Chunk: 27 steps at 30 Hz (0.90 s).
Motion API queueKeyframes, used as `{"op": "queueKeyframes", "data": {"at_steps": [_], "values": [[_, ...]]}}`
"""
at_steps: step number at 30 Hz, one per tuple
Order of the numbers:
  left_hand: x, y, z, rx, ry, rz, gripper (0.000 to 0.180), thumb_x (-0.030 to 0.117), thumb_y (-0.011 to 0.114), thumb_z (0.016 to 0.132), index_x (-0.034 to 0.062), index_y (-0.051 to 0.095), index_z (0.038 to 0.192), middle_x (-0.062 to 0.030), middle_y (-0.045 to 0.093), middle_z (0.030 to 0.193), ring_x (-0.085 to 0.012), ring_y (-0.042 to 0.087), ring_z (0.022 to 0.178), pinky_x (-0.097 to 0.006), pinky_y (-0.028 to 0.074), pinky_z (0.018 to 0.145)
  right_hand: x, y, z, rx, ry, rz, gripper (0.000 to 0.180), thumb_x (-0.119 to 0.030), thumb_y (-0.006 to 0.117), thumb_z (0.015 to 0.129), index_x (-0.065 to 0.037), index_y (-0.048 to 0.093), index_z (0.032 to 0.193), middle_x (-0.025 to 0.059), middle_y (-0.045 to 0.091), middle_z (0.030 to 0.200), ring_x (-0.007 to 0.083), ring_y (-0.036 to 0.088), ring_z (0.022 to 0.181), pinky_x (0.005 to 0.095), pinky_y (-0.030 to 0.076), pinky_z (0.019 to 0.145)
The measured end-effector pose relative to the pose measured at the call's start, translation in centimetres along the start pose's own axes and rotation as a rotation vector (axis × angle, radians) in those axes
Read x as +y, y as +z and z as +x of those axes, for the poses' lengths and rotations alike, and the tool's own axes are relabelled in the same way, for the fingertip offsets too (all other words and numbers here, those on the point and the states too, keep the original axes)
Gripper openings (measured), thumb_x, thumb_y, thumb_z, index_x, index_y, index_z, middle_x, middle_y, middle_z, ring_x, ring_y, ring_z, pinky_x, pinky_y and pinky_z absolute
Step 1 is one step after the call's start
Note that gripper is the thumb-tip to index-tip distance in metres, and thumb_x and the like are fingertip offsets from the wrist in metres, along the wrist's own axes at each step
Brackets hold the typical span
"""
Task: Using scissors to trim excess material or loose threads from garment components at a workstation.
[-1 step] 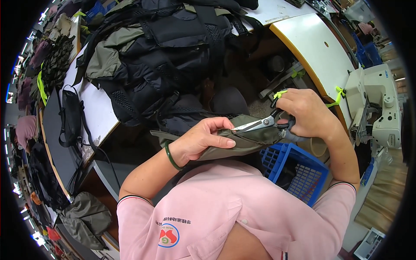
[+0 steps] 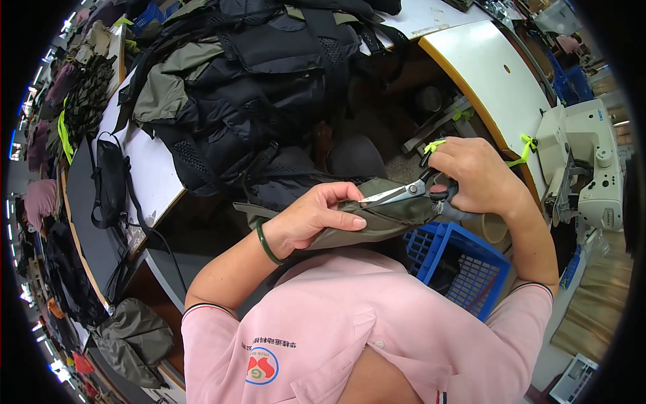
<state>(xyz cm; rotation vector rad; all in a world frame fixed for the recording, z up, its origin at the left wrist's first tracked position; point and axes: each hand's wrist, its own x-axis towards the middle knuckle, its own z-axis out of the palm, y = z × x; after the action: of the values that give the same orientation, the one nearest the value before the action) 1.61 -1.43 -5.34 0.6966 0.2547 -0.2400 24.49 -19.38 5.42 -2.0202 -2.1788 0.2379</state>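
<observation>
head view: two bare hands work at the centre, in front of the wearer's pink shirt (image 2: 323, 316). the left hand (image 2: 306, 219), with a green bangle (image 2: 266, 241) at its wrist, grips an olive-green fabric piece (image 2: 363, 236), the thumb laid along its upper face. the right hand (image 2: 479, 174) is closed around the dark handles of a pair of scissors (image 2: 398, 195), whose pale blades point left across the fabric, tips just beside the left thumb and forefinger; whether the blades meet cannot be told. a yellow-green tie (image 2: 436, 145) sits on the upper handle. the fabric piece is held above the lap, between the two hands. beyond it, black bags (image 2: 269, 87) with straps and mesh lie heaped on a white table (image 2: 151, 161). a blue plastic crate (image 2: 437, 259) stands below the right hand, and a white sewing machine (image 2: 592, 155) at far right.
</observation>
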Motion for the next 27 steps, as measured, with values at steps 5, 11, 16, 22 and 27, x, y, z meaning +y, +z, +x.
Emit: {"op": "queueKeyframes", "data": {"at_steps": [5, 11, 16, 22, 27], "values": [[-0.2, -0.1, 0.2, -0.009, -0.019, -0.012, 0.024, -0.003, 0.077, 0.081, 0.0037, 0.064, 0.099, -0.0043, 0.069, 0.097, -0.0093, 0.066, 0.085, -0.023, 0.054, 0.081, 0.0, 0.1, 0.2, 0.043, -0.020, -0.035, 0.023, -0.006, 0.075, 0.064, -0.004, 0.058, 0.080, 0.0108, 0.062, 0.080, 0.0315, 0.063, 0.081, 0.0411, 0.052, 0.069], [-0.4, -0.2, 0.2, 0.005, -0.027, 0.005, 0.025, -0.001, 0.079, 0.080, 0.0037, 0.064, 0.099, -0.0034, 0.069, 0.095, -0.0087, 0.065, 0.084, -0.023, 0.053, 0.081, 0.0, 0.1, 0.4, 0.022, -0.033, -0.077, 0.023, -0.004, 0.074, 0.064, -0.005, 0.056, 0.078, 0.0096, 0.060, 0.078, 0.0301, 0.062, 0.079, 0.0396, 0.052, 0.069], [-0.3, -0.1, 0.0, -0.010, -0.047, 0.005, 0.024, 0.000, 0.079, 0.080, 0.0037, 0.064, 0.099, -0.0028, 0.069, 0.094, -0.0082, 0.065, 0.083, -0.022, 0.053, 0.080, -0.1, -0.1, 0.6, 0.032, -0.069, -0.112, 0.022, -0.003, 0.073, 0.065, -0.006, 0.056, 0.077, 0.0085, 0.060, 0.078, 0.0290, 0.062, 0.080, 0.0395, 0.052, 0.069], [-0.3, -0.1, 0.2, 0.000, -0.054, 0.013, 0.024, -0.001, 0.079, 0.080, 0.0034, 0.064, 0.099, -0.0029, 0.069, 0.094, -0.0082, 0.065, 0.083, -0.023, 0.053, 0.079, -0.1, -0.7, 0.9, -0.015, -0.059, -0.154, 0.020, -0.004, 0.073, 0.066, -0.007, 0.057, 0.078, 0.0078, 0.061, 0.079, 0.0276, 0.063, 0.081, 0.0387, 0.053, 0.069], [-0.1, 0.0, 1.0, -0.004, -0.048, 0.009, 0.024, -0.001, 0.078, 0.080, 0.0036, 0.064, 0.099, -0.0033, 0.069, 0.095, -0.0084, 0.065, 0.083, -0.023, 0.053, 0.079, 0.7, -1.1, 1.1, -0.048, -0.045, -0.159, 0.019, -0.005, 0.073, 0.066, -0.007, 0.058, 0.077, 0.0074, 0.061, 0.076, 0.0276, 0.064, 0.080, 0.0390, 0.053, 0.067]]}}
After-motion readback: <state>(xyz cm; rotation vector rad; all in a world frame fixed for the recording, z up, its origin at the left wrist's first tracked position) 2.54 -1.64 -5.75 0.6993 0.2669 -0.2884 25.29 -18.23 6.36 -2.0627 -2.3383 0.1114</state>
